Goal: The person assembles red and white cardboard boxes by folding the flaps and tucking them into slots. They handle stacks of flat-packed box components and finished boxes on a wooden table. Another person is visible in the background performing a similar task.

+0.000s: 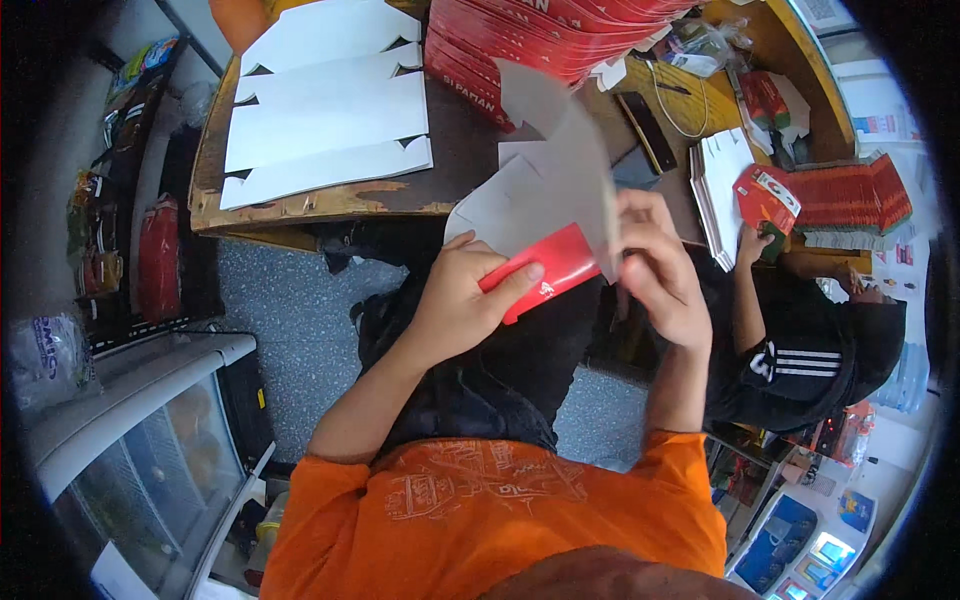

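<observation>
Apparently folding 1 red-and-white carton (540, 210) above the lap (520, 390) — pinched firmly in the left hand (470, 292), with the right hand (665, 270) half-curled at the raised flap (575, 140); cannot tell if gripping. Next, probably should press this flap inward.

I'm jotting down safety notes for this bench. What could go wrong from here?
The left hand pinches the cardboard by its red panel, so a tight grip might crease it. The raised flap overlaps the red stack in view and might brush it.
</observation>
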Tool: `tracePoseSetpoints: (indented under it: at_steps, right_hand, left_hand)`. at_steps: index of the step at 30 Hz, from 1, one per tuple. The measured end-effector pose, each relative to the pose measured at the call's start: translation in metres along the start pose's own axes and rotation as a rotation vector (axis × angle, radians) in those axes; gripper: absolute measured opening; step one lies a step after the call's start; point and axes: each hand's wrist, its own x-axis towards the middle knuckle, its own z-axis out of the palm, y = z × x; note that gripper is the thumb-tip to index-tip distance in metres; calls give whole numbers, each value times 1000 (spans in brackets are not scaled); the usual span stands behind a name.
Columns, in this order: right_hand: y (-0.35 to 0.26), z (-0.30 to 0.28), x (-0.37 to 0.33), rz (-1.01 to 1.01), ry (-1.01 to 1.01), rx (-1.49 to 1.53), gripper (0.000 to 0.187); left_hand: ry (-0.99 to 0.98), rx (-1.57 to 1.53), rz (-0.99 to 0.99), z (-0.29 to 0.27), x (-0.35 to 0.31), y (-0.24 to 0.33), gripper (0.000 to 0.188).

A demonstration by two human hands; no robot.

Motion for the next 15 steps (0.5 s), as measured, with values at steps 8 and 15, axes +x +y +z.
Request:
tracePoseSetpoints:
  at_steps: [8, 15]
  right_hand:
    - [-40, 15, 44, 112, -156, -330, 35]
    - [-40, 28, 39, 133, -65, -415, 31]
  left_hand:
    - [19, -63, 183, -7, 6, -13, 32]
    - [17, -76, 123, -12, 4, -7, 35]
